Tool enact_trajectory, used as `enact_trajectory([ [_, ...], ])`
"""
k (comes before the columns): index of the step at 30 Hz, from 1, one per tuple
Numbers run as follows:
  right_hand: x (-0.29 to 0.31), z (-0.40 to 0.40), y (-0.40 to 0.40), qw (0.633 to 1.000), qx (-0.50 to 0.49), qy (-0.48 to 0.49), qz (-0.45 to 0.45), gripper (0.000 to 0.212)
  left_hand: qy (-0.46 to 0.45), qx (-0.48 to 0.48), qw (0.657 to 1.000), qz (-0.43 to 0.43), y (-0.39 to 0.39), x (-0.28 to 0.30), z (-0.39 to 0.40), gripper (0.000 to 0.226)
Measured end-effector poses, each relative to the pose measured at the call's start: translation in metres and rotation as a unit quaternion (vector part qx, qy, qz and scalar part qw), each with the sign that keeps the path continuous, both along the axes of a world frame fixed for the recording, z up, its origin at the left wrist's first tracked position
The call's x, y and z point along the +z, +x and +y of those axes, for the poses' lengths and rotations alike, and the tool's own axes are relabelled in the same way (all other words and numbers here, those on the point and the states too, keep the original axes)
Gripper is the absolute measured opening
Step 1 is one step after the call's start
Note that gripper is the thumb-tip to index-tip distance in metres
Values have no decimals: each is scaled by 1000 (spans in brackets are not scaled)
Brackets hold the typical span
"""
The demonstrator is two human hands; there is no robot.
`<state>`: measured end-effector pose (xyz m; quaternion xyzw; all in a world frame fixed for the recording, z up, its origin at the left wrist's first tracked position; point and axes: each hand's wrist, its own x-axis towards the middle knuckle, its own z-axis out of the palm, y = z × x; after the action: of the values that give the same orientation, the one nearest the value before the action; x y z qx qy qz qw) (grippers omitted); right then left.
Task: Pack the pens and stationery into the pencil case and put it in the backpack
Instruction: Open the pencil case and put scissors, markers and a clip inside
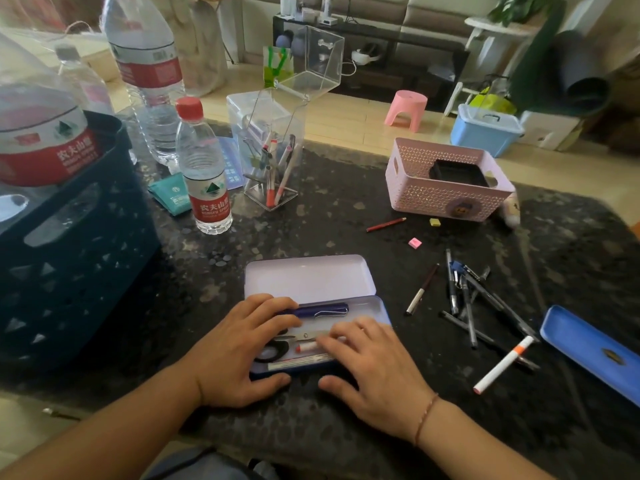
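Both hands lie flat and open over the pencil case (313,282), left hand (239,348) steadying it, right hand (374,362) settling its contents. Loose pens (467,299) wait at three o'clock

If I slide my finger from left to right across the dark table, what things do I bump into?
Dark blue plastic crate → small clear water bottle with red cap → open lilac metal pencil case → pile of grey pens → white marker with orange band → blue tray lid.
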<state>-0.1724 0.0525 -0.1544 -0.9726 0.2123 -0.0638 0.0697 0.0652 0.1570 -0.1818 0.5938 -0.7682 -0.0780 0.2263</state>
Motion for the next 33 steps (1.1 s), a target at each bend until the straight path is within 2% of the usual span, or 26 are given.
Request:
enact_trajectory([
  [5, 0, 4, 3, 1000, 7, -12, 13, 57, -9, -7, 1000, -7, -1, 0, -1, 49],
  [9, 1, 9, 4, 999, 30, -21, 7, 56, -8, -5, 1000, -6, -1, 2, 0, 45],
  [12, 12, -13, -5, 995, -8, -26, -95, 43, -12, -4, 1000, -5, -1, 2, -1, 49],
  [15, 26, -71, -34, 959, -179, -50, -216, 14, -12, 0, 1000, 5, -2, 4, 0, 57],
  [17, 33, -116, -62, 929, -320, -34, -182, 17, -10, 1, 1000, 6, -2, 6, 0, 59],
  [19, 36, -152, -84, 910, -403, -4, -98, 22, -6, 2, 1000, 5, -2, 6, 0, 60],
  [23, 36, -184, -83, 919, -387, 53, 59, 41, 2, 5, 1000, 4, -1, 6, 0, 64],
  [25, 34, -188, -70, 911, -388, 44, 130, 42, 3, 5, 1000, 2, -2, 7, 0, 65],
  [26, 33, -190, -64, 910, -391, 33, 136, 39, 4, 6, 1000, 1, -3, 8, 0, 66],
  [30, 26, -188, -51, 923, -382, 19, 45, 26, 15, 3, 1000, 1, -2, 8, 0, 63],
  [33, 31, -180, -45, 936, -335, -16, -107, 27, 20, 5, 1000, -2, 0, 6, 1, 63],
])
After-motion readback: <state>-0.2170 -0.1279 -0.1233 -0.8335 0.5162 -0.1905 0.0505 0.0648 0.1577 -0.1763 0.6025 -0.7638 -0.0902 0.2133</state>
